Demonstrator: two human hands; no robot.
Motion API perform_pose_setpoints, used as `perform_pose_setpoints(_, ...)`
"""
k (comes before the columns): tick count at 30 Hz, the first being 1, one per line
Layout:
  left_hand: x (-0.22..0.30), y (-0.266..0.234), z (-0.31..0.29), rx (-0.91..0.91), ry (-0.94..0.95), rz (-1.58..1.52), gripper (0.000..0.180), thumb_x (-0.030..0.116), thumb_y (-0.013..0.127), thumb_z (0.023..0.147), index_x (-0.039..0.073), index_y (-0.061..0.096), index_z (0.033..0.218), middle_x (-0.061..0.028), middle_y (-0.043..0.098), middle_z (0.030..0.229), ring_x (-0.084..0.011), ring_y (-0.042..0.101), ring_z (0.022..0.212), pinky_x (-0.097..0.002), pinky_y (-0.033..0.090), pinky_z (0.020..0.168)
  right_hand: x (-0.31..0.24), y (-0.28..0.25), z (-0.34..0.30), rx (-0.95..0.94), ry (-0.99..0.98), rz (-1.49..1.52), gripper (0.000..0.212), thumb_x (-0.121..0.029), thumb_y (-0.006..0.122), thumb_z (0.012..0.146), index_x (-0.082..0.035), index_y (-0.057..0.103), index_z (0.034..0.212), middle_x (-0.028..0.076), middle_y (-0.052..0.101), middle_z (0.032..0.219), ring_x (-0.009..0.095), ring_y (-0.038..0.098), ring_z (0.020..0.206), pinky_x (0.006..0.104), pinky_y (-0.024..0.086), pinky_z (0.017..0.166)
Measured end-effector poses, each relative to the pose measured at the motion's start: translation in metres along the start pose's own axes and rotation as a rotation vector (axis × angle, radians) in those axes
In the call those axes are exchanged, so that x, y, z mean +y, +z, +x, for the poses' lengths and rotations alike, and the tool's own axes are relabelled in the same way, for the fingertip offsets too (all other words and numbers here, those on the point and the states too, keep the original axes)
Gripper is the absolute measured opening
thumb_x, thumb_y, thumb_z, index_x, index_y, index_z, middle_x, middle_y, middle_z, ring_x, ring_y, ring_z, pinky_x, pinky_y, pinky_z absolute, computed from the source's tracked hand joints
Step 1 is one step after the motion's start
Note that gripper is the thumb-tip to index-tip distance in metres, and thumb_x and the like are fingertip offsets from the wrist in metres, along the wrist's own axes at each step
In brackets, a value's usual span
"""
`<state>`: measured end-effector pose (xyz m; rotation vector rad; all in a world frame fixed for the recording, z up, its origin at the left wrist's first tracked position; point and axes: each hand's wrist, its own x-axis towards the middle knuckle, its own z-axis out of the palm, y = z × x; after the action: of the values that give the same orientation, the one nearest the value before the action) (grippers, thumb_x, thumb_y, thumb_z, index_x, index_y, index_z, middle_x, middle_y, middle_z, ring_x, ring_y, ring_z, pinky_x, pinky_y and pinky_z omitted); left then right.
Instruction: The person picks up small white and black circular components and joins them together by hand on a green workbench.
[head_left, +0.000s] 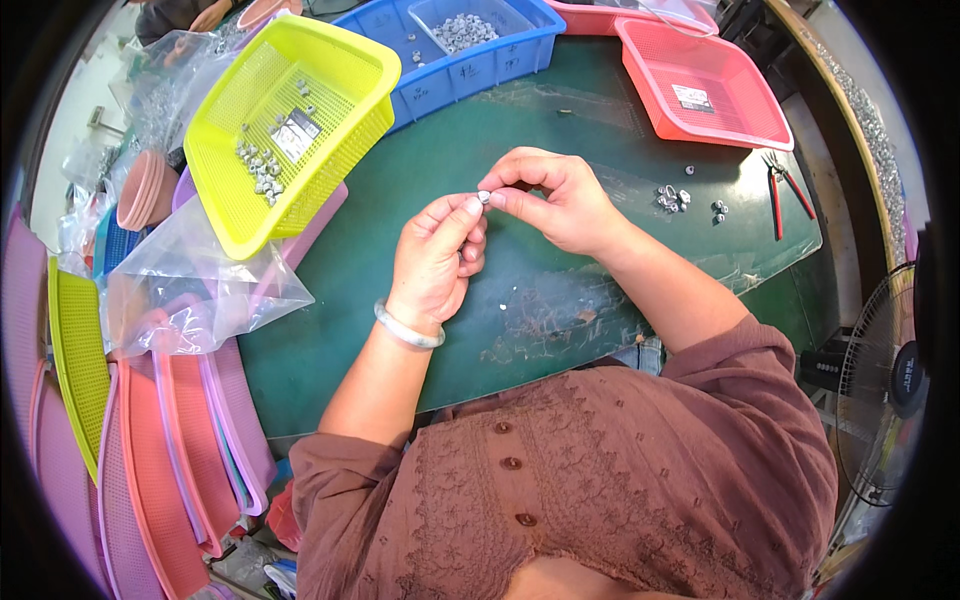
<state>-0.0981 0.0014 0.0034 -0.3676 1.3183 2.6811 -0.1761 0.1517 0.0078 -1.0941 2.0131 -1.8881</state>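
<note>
Over the middle of the green table [540,350], both my hands meet at one small round grey-white part [484,197]. My left hand [433,252], with a pale bangle [408,328] on its wrist, pinches it between thumb and curled fingers. From the other side, the thumb and index finger of my right hand [565,205] close on the same part. Its detail is too small to make out. To the right of my right hand lie a small cluster of similar grey parts [673,199] and a few more [719,212]. Red-handled cutting pliers [778,195] rest near the table's right edge.
A tilted lime-green basket [352,150] with grey parts stands at left, beside a blue tray [480,78] holding more. A pink-red basket [745,95] sits back right. Clear plastic bags [220,280] and stacked baskets [160,470] crowd the left; a fan [880,380] stands right.
</note>
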Motion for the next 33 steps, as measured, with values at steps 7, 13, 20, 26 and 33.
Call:
perform_pose_setpoints(7, -0.0014, -0.0021, -0.0001, 0.010, 0.009, 0.012, 0.011, 0.014, 0.055, 0.085, 0.003, 0.057, 0.087, 0.0006, 0.049, 0.064, -0.0049, 0.040, 0.051, -0.0161, 0.028, 0.040, 0.0023, 0.0013, -0.0004, -0.017, -0.032, -0.038, 0.009, -0.002, 0.060, 0.078, 0.001, 0.062, 0.086, 0.004, 0.058, 0.081, 0.010, 0.053, 0.072, 0.0219, 0.042, 0.063)
perform_pose_setpoints(13, -0.0025, -0.0013, -0.0002, 0.029, 0.013, 0.038, 0.011, 0.013, 0.055, 0.085, 0.003, 0.058, 0.086, 0.0009, 0.048, 0.063, -0.0047, 0.040, 0.051, -0.0158, 0.028, 0.040, 0.0036, 0.0007, -0.0009, -0.019, -0.051, -0.059, 0.009, -0.002, 0.060, 0.078, 0.001, 0.062, 0.087, 0.005, 0.059, 0.082, 0.011, 0.055, 0.074, 0.0227, 0.043, 0.065)
perform_pose_setpoints(20, -0.0030, -0.0028, 0.0005, 0.028, -0.001, 0.031, 0.011, 0.014, 0.055, 0.086, 0.003, 0.057, 0.086, 0.0013, 0.048, 0.063, -0.0046, 0.039, 0.051, -0.0156, 0.028, 0.040, 0.0055, 0.0013, -0.0008, -0.020, -0.063, -0.070, 0.009, -0.002, 0.058, 0.079, 0.001, 0.062, 0.087, 0.006, 0.060, 0.082, 0.013, 0.056, 0.075, 0.0237, 0.044, 0.066)
perform_pose_setpoints(26, -0.0037, -0.0033, 0.0008, 0.014, -0.003, 0.028, 0.012, 0.014, 0.054, 0.086, 0.003, 0.057, 0.087, 0.0013, 0.048, 0.064, -0.0045, 0.039, 0.051, -0.0154, 0.028, 0.041, 0.0051, 0.0010, -0.0008, -0.020, -0.064, -0.083, 0.007, -0.001, 0.059, 0.078, 0.001, 0.062, 0.085, 0.006, 0.060, 0.081, 0.013, 0.056, 0.074, 0.0238, 0.045, 0.066)
perform_pose_setpoints(33, -0.0045, -0.0039, 0.0010, 0.012, 0.002, 0.035, 0.012, 0.014, 0.053, 0.087, 0.002, 0.057, 0.088, 0.0011, 0.048, 0.064, -0.0046, 0.039, 0.051, -0.0155, 0.028, 0.041, 0.0058, 0.0011, -0.0010, -0.009, -0.072, -0.098, 0.008, -0.004, 0.061, 0.077, -0.001, 0.063, 0.084, 0.005, 0.059, 0.079, 0.012, 0.056, 0.070, 0.0237, 0.044, 0.062)
